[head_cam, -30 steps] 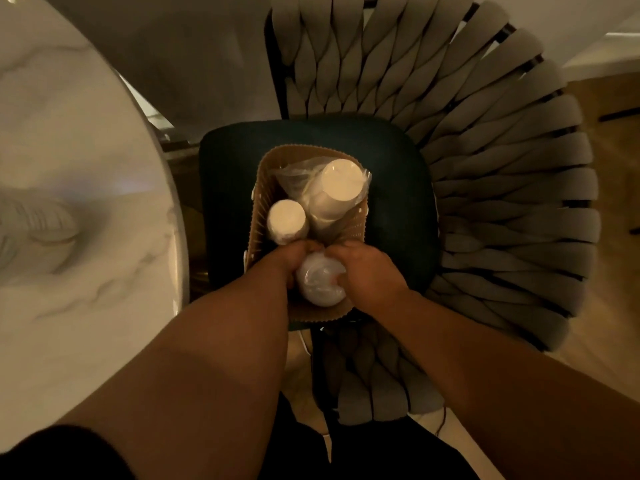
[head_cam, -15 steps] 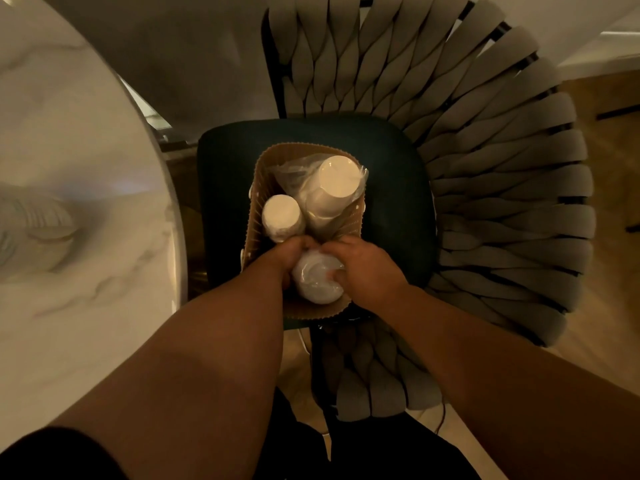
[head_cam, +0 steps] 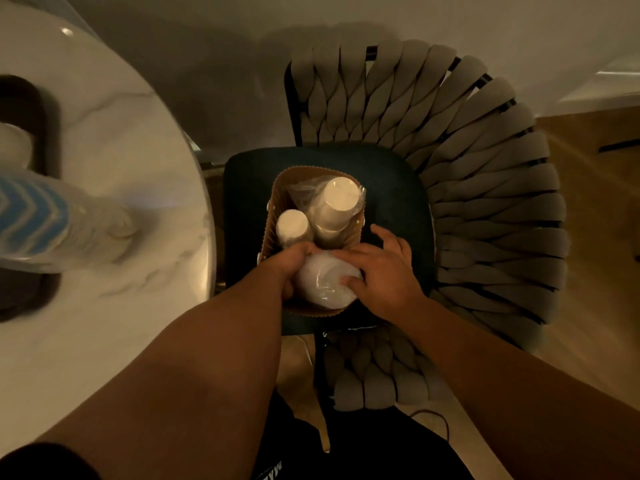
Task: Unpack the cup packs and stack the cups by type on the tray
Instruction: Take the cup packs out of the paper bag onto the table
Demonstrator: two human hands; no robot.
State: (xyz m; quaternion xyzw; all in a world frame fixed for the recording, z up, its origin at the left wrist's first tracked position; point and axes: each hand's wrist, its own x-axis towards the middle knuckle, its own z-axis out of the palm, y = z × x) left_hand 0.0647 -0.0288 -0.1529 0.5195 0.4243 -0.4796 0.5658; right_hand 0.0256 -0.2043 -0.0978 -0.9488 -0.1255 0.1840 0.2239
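Your left hand (head_cam: 289,271) reaches down into the brown paper bag (head_cam: 268,230), fingers curled around the left side of the clear cup pack (head_cam: 325,280) and gripping it. Your right hand (head_cam: 377,268) lies over the pack's right side: thumb pressed on the plastic, the other fingers spread and fairly straight, some past the bag's rim, so it touches rather than grasps. That pack sits at the bag's six o'clock end. At twelve o'clock in the bag stands a wide paper-cup pack (head_cam: 337,209) in crinkled plastic wrap, and at its nine o'clock, just beside it, a narrower cup pack (head_cam: 292,225). The bag rests on the dark green seat cushion (head_cam: 398,188) of a woven-strap chair (head_cam: 485,174). White lettering shows on your dark clothing at the bottom edge, upside down and too cropped to read. At nine o'clock lies a round marble table (head_cam: 121,150) carrying a dark tray (head_cam: 38,116), with a blurred stack of blue-and-white chevron cups (head_cam: 31,223) on it; whether that stack is wrapped cannot be told.
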